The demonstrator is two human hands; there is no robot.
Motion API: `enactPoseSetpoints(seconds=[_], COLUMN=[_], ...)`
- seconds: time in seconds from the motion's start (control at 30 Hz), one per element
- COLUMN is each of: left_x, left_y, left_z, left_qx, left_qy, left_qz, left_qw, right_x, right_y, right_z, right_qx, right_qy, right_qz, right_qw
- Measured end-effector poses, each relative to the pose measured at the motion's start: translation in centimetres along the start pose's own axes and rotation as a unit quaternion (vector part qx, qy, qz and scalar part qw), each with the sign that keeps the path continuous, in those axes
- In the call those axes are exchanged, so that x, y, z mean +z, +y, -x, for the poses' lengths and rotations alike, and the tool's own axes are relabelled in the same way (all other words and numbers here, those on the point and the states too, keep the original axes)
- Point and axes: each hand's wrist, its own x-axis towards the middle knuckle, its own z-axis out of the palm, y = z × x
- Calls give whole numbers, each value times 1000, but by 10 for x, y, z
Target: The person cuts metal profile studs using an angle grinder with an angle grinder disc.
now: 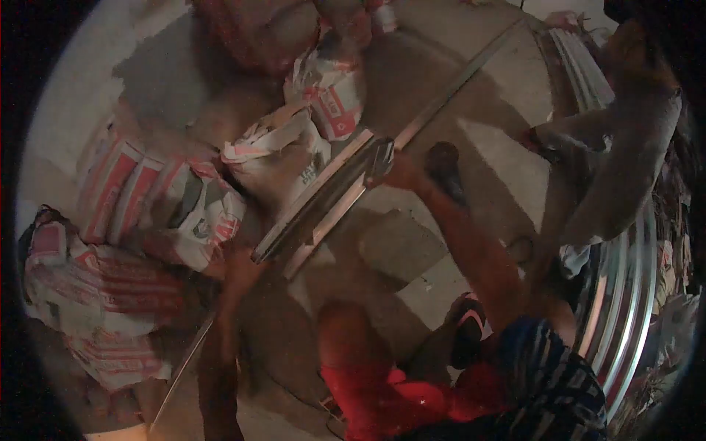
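Observation:
My right hand [386, 170] is closed around the upper end of a pair of short metal profiles [316, 195], which lie slantwise side by side in front of me. At their lower left end, my left hand [241, 266] has its fingers at the tip of the upper profile; the grip itself is in shadow, so I cannot tell how it closes. A long thin metal strip [463, 77] runs from the upper right down to my right hand. Below my left hand, a thin bright strip [180, 375] continues to the lower left.
Crumpled white and red printed sacks [158, 198] are heaped along the left and top. Long metal profiles [625, 316] lie along the right edge. A person in red [257, 37] is at the top, and grey cloth [625, 154] hangs at right. A shoe [468, 331] rests on the floor.

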Motion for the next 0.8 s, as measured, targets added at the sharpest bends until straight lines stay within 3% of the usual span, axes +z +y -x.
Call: enactPoseSetpoints(seconds=[0.07, 0.13, 0.2, 0.3, 0.4, 0.47, 0.6, 0.63, 0.67, 0.73, 0.77, 0.8], left_x=[19, 24, 22, 33, 60, 82, 69, 67, 65, 72, 82, 88], left_y=[-13, -7, -1, -4, -27, -50, -34, -31, -31, -40, -49, -53], left_z=[-1, 0, 6, -6, -22, -33, -28, -27, -26, -26, -31, -35], left_qx=[24, 27, 7, 11, 46, 44, -1, 17, 35, 41, 31, 22], left_qy=[30, 51, 37, 22, 34, 9, -42, -26, -11, -7, -18, -31], left_qz=[17, 54, 124, 92, 150, 123, 75, 39, 3, 0, 34, 69], left_qw=[999, 997, 992, 995, 987, 991, 996, 999, 999, 999, 999, 997], right_x=[-3, 11, 27, 27, 39, 37, 80, 104, 132, 143, 141, 133], right_y=[3, 15, 15, -22, 4, -4, 6, 27, 58, 68, 73, 67], right_z=[-1, -3, 1, 25, 28, 28, 28, 31, 37, 34, 26, 23], right_qx=[102, 133, 108, 99, 101, 121, 87, -17, -120, -100, 21, 87], right_qy=[77, 96, 62, 53, 68, 126, 98, 171, 237, 269, 231, 206], right_qz=[48, 39, -41, -181, -115, -90, -125, 71, 263, 269, 87, -2], right_qw=[991, 986, 991, 977, 986, 980, 984, 983, 928, 919, 969, 975])
